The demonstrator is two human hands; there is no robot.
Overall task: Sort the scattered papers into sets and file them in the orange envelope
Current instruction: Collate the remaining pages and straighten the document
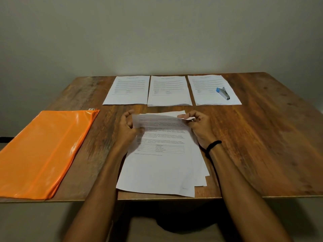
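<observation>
- The loose stack of papers [157,172] lies on the near middle of the wooden table [271,137], its lower edge reaching the table's front rim. The white sheets are fanned unevenly, with corners stepping out at the lower right.
- The top sheet [160,137] carries printed paragraphs and a small table of rows; the words are too small to read. Its far edge is raised off the sheets beneath.
- The left hand [128,130] has its fingers curled round the upper left edge of the top sheet, gripping it.
- The right hand [197,126] pinches the upper right corner of the top sheet between thumb and fingers. A black band [213,145] circles that wrist.
- The orange envelope [43,151], glossy plastic with a zip end at its far corner, lies flat at the table's left, well apart from the stack and overhanging the left edge.
- Along the far edge three printed sets lie side by side: the left set [128,89], the middle set [168,90] and the right set [206,84].
- A stapler [223,93], grey with a blue end, rests on the right set.
- A plain wall [157,32] stands behind the table.
</observation>
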